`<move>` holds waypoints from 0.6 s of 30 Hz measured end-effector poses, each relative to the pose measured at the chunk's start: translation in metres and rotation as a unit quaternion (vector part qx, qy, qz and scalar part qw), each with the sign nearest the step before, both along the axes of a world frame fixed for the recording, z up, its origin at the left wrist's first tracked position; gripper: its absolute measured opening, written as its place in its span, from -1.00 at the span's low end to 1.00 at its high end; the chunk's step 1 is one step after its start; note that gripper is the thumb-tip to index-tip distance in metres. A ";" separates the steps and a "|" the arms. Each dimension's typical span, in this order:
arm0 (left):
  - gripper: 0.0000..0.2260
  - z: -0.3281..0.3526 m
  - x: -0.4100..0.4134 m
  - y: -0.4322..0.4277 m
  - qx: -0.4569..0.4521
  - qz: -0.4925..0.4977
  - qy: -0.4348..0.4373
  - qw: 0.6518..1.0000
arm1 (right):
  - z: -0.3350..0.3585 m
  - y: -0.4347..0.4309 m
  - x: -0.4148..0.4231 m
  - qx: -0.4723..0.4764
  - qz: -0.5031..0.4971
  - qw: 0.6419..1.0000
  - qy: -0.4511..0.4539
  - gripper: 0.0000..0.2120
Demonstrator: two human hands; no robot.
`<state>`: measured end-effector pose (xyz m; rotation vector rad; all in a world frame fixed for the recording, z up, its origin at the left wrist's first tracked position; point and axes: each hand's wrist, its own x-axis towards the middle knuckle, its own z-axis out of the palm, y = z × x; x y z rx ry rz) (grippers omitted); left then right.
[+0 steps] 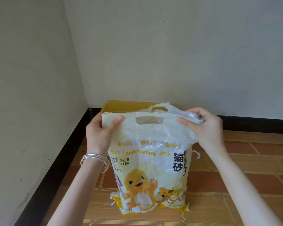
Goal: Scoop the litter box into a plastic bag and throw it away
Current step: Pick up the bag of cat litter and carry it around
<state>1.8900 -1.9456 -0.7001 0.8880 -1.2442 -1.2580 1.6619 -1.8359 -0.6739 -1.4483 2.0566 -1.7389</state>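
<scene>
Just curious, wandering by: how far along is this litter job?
Done: nothing visible proves scooping. In hand: the left hand and right hand pinch the top corners of the cat litter bag; it stands before the yellow litter box. Left: unclear, no scoop or waste shows.

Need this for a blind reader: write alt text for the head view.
The left hand and right hand each grip a top corner of a printed cat litter bag standing on a tiled floor. A yellow box sits behind it against the wall; bangles ring the left wrist.
</scene>
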 end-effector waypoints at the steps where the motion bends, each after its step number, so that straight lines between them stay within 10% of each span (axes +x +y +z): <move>1: -0.81 0.001 0.001 0.000 -0.003 0.000 -0.003 1.000 | 0.003 0.001 -0.001 0.012 0.002 0.999 0.034 -0.83; 11: -0.74 0.013 0.014 -0.023 -0.058 -0.025 -0.186 0.981 | 0.015 0.003 -0.017 0.154 0.029 0.970 0.187 -0.78; 18: -0.64 0.044 0.000 -0.029 -0.202 -0.095 -0.571 0.790 | 0.028 -0.011 -0.002 0.273 0.086 0.918 0.276 -0.63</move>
